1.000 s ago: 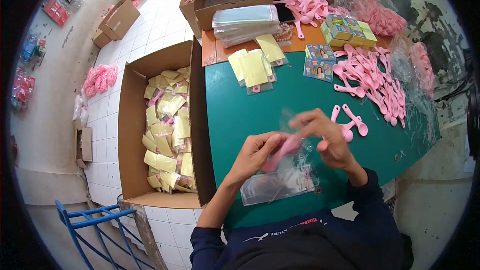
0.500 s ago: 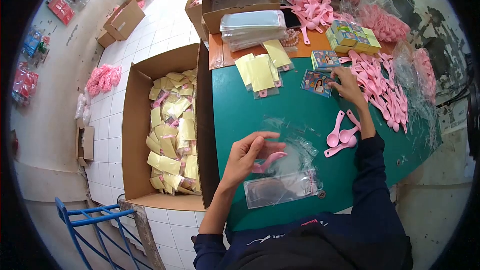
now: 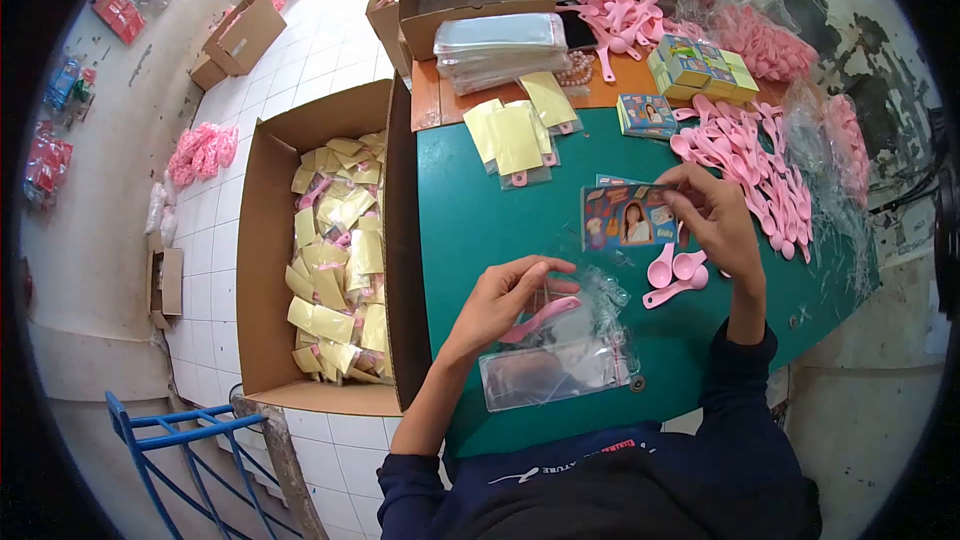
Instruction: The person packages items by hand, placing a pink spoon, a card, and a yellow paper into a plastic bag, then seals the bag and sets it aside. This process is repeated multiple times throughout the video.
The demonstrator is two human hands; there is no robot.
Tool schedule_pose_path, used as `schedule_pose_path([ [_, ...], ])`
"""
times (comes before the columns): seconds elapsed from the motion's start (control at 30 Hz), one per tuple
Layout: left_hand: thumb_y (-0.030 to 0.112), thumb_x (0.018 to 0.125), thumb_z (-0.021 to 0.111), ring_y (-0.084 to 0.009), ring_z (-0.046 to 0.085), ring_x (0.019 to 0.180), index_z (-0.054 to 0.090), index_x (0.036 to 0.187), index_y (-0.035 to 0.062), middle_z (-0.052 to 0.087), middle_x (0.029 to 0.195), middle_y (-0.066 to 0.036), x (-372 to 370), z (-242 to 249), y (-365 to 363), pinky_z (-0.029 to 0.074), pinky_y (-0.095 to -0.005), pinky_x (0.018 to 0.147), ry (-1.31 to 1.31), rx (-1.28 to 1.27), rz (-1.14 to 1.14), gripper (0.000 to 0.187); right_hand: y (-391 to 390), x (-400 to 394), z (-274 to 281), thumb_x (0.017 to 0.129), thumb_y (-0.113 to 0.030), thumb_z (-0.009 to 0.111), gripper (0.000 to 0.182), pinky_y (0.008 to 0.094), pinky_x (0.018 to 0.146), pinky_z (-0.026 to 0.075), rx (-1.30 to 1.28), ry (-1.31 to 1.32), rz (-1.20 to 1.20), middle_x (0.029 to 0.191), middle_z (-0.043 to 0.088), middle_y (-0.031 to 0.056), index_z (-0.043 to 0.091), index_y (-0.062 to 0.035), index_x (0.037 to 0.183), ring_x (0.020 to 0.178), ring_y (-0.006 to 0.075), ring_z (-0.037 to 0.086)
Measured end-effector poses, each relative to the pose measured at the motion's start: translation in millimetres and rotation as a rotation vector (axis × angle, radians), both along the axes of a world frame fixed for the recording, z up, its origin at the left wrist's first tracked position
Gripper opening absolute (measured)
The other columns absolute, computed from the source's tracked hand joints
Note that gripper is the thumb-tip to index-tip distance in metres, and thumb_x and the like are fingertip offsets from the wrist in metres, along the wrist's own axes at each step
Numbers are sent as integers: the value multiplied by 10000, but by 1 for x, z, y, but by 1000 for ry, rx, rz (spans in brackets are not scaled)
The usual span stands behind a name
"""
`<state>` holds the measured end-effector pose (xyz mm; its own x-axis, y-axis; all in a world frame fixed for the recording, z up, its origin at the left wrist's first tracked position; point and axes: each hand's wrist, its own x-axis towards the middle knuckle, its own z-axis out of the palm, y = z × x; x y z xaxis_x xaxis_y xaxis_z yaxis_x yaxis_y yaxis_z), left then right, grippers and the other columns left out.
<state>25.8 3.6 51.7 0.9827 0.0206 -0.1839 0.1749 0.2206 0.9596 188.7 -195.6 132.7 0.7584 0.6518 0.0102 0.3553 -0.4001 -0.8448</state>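
My right hand [image 3: 718,222] pinches a printed card [image 3: 628,217] with a picture of a person on it, holding it above the green table. Behind it, the edge of another card [image 3: 612,180] shows. My left hand [image 3: 505,308] is curled around a pink measuring spoon [image 3: 545,320], whose handle sticks out below the thumb; its other end is hidden by the hand. Clear plastic bags [image 3: 555,370] lie beneath and beside the left hand. Below the card, several loose pink spoons [image 3: 676,287] rest on the table.
A cardboard box [image 3: 262,270] of yellow-backed packets stands left of the green table [image 3: 460,215]. Finished-looking packets [image 3: 517,140], a stack of clear bags [image 3: 500,45], card stacks [image 3: 645,115] and a spoon heap [image 3: 745,165] sit at the back. A blue metal frame [image 3: 185,420] stands lower left.
My right hand has lifted a card from beside the small card stack and brought it toward me. My left hand stays nearly in place with the spoon.
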Motion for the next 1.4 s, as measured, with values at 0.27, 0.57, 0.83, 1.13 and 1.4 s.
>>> schedule_pose_path([
  [0.27, 228, 963, 474, -104, 624, 787, 604, 1079, -35, 679, 864, -105, 2, -2, -1, 497, -242, 677, -10, 200, -65, 316, 5, -16, 3, 779, -30, 646, 131, 268, 559, 469, -21, -418, 380, 810, 626, 89, 627, -36, 909, 670, 190, 609],
  [0.57, 246, 900, 578, -241, 671, 694, 212, 1440, 88, 678, 821, -171, -4, 7, -24, 499, -328, 671, -84, 466, -58, 671, 21, -39, -31, 728, -106, 702, 265, 343, 624, 451, -78, -198, 580, 800, 567, 98, 546, -16, 922, 679, 249, 575],
  [0.83, 199, 845, 668, -164, 650, 826, 132, 1462, 110, 689, 936, -132, -34, -4, 14, 503, -307, 734, -131, 352, -234, 822, 5, -35, -48, 696, -74, 732, 176, 269, 609, 446, 19, 106, 434, 671, 558, 61, 569, -9, 686, 631, 133, 547],
  [1.13, 57, 870, 606, -163, 637, 854, 216, 1418, 78, 653, 989, -146, -48, -3, 18, 534, -291, 743, -60, 230, -28, 673, -11, -43, -49, 726, -73, 731, 145, 229, 661, 453, 13, 463, 252, 785, 619, 9, 650, -5, 826, 705, 75, 556],
  [1.4, 131, 993, 324, -266, 619, 1001, -78, 1441, 139, 594, 1099, -228, -60, -35, -35, 539, -352, 800, 117, -328, 127, 602, 11, -69, -62, 771, -174, 697, 355, 342, 779, 498, 30, -175, 435, 1026, 593, 128, 588, -14, 1068, 885, 255, 599],
])
